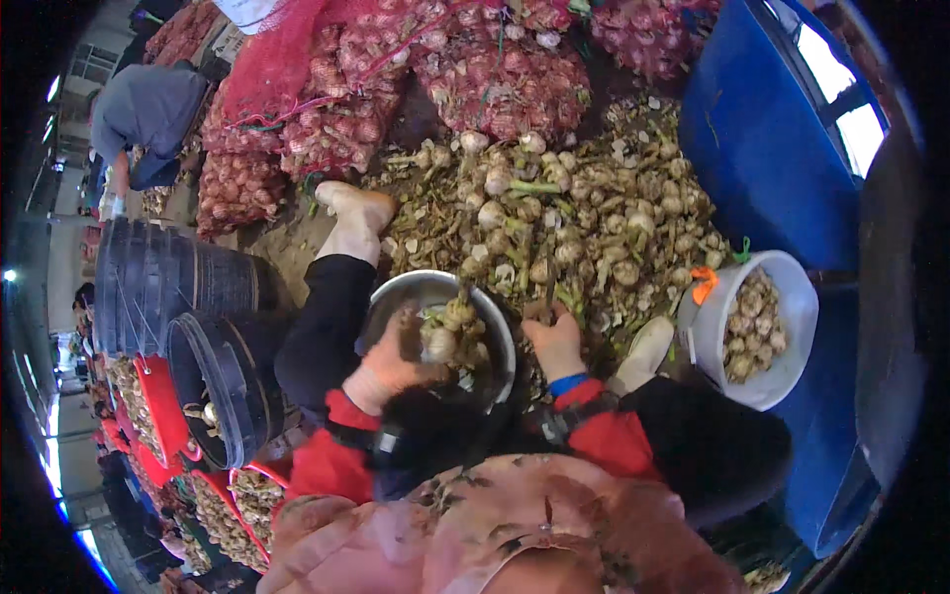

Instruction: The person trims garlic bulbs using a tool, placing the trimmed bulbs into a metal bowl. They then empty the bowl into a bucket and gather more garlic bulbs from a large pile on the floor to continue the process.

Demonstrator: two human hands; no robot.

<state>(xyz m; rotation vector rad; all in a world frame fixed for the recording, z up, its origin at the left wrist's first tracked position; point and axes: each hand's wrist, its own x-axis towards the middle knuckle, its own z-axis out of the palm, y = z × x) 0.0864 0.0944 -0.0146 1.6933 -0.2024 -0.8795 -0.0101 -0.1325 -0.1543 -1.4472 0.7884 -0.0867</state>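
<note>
My left hand (397, 360) is over a metal bowl (507, 349) between my knees, its fingers curled around garlic bulbs (445, 334) with stems. The hand is slightly blurred, and the bowl's inside is partly hidden. To its right, my right hand (555, 341) grips a tool with a narrow dark blade (550, 278), which points away from me over the garlic; its handle is mostly covered by my fingers. A large heap of garlic bulbs, cut stems and skins (594, 215) lies on the floor just beyond both hands.
Full red mesh sacks of garlic (505, 82) stand beyond the heap. A white bucket of garlic (801, 327) is at the right, before blue sheeting (764, 148). Black buckets (245, 386) and red containers (159, 408) stand left. A co-worker (148, 111) bends down at upper left.
</note>
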